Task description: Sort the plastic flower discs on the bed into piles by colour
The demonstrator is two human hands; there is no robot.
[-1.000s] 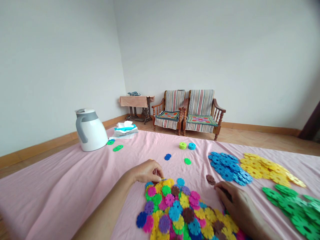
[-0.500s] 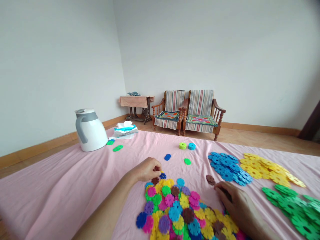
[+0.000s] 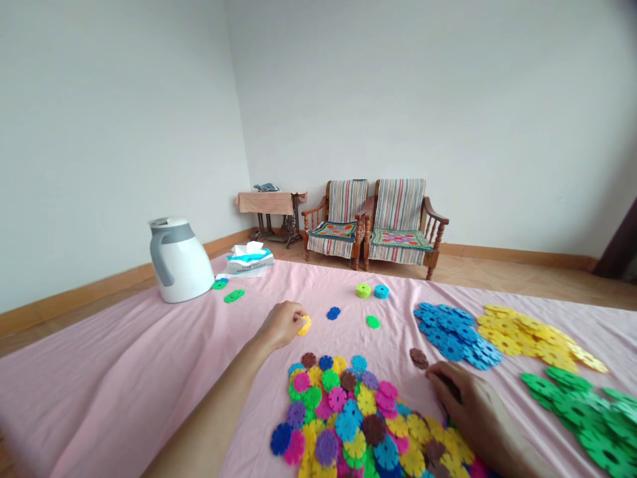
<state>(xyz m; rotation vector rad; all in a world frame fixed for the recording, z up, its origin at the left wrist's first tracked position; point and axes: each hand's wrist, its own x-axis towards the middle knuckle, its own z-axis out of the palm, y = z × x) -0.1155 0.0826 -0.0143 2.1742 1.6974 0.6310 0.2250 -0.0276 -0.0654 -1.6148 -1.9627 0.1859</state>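
My left hand (image 3: 283,323) is closed in a pinch on a yellow snowflake disc (image 3: 304,326), just above the pink cloth beyond the mixed heap. Loosely bent, my right hand (image 3: 470,408) rests at the heap's right edge. Its thumb and forefinger point at a small brown disc pile (image 3: 419,358), and no disc shows at their tips. The heap of mixed snowflake discs (image 3: 348,418) spreads between my forearms. Farther back lie two dark blue discs (image 3: 333,313) and a green disc (image 3: 373,322). Whatever is under the right palm is hidden.
Sorted blue discs (image 3: 445,332), yellow discs (image 3: 535,335) and green discs (image 3: 587,411) lie at right. Lime (image 3: 363,290) and light blue (image 3: 381,291) stacks stand behind. A white jug (image 3: 186,265), green discs (image 3: 234,295) and a tissue box (image 3: 250,260) are at left.
My left hand has lifted away from the heap's far edge and moved left and farther back, carrying the yellow disc. A dark blue disc is uncovered there. My right hand stays put.
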